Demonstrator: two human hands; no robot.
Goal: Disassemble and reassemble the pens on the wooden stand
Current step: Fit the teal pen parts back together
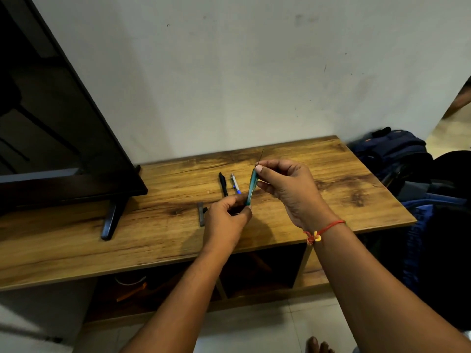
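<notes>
Where the left hand (226, 217) pinches the teal barrel (251, 188), its lower end is hidden. The right hand (288, 189) pinches a thin refill (261, 156) near a black pen (223, 184).

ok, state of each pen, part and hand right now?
teal barrel: in the air, tilted, refill partly inside.
refill: sticks out the barrel's top.
black pen: lying on the wooden stand.
white-blue pen: lying beside it, apart.
grey part: loose on the stand.
left hand: holds barrel's lower end.
right hand: pinches refill.
</notes>
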